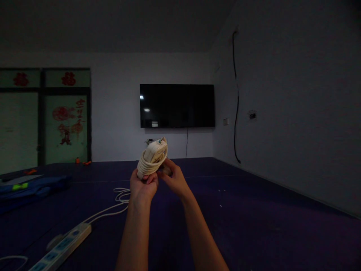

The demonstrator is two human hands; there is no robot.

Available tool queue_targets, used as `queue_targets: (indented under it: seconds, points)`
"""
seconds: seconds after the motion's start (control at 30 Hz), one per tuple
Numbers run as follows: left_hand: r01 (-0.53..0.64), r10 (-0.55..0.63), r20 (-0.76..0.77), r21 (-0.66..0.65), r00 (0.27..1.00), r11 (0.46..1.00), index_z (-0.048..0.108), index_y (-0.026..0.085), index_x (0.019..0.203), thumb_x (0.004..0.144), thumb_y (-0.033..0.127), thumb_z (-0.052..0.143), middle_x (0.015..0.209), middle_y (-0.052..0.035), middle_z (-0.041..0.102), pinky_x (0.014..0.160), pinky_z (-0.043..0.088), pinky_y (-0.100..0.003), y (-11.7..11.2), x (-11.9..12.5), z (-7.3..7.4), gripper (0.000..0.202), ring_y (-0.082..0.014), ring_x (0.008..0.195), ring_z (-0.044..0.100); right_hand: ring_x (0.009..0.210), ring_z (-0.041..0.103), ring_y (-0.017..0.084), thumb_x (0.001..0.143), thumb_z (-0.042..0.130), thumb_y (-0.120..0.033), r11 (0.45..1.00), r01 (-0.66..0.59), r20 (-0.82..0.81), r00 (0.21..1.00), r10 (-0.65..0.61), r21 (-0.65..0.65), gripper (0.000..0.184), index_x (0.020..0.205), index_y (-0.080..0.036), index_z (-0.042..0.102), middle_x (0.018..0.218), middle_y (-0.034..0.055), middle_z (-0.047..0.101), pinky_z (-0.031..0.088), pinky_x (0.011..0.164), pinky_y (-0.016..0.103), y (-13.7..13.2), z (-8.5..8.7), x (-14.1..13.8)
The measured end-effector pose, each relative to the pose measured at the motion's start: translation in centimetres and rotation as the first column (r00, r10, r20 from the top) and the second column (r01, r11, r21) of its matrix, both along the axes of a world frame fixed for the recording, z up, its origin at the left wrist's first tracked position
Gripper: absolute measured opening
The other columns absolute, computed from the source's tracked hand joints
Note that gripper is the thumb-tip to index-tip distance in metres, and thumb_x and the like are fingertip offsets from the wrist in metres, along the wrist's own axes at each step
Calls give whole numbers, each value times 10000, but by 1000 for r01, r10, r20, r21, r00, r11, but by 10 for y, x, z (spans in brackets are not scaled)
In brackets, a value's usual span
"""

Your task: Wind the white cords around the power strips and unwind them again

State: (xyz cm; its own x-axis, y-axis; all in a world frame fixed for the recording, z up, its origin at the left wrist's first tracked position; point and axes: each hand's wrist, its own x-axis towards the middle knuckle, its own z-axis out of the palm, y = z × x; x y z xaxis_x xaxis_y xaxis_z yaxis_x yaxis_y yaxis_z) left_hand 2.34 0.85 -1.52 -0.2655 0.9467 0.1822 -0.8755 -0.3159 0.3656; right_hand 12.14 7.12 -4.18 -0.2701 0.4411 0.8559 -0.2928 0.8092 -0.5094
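My left hand (144, 186) is closed around a white power strip (154, 150), held up in front of me and tilted, its upper end leaning right. Its white cord (149, 166) is wound round it in several turns. Close beside it, my right hand (175, 180) is closed, with thumb and fingers pinching a pale, rounded piece (166, 170) that looks like the cord's plug; the fingers and dim light partly hide it. A second white power strip (63, 246) with blue socket faces lies at lower left, its loose cord (108, 210) running toward my left wrist.
A dark purple-blue surface (254, 226) spreads below my hands. Blue folded cloth (42, 188) lies at left, and small orange objects (87, 163) sit near the far edge. A television (177, 106) hangs on the far wall; a black cable (236, 113) runs down the right wall.
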Motion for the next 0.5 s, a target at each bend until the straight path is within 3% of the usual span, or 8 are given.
queue_targets:
  seconds: [0.13,0.33,0.5]
  points:
    - [-21,24,26,-79,999,997,310,180,491,862,150,301,385,77,206,306,241,-120,3,2,0,372,-31,281,207,824,613,177,650,675,-340,995,-56,-2,998,56,-85,356,955,-162,630,925,56,666,479,740,266,-8,3,0]
    - [-42,48,37,-151,998,988,370,176,512,857,167,353,394,70,267,317,294,-121,8,15,1,345,-38,297,272,847,645,223,545,758,-372,978,-59,-95,995,41,-201,416,873,-157,618,919,85,696,503,757,313,-7,2,-3]
    - [-79,78,-18,-142,997,987,517,189,659,875,294,375,551,22,525,455,463,-169,17,33,-5,279,-84,463,527,887,644,226,526,775,-365,964,-15,-94,995,-11,-264,503,943,-156,589,959,99,689,506,785,331,3,-1,2]
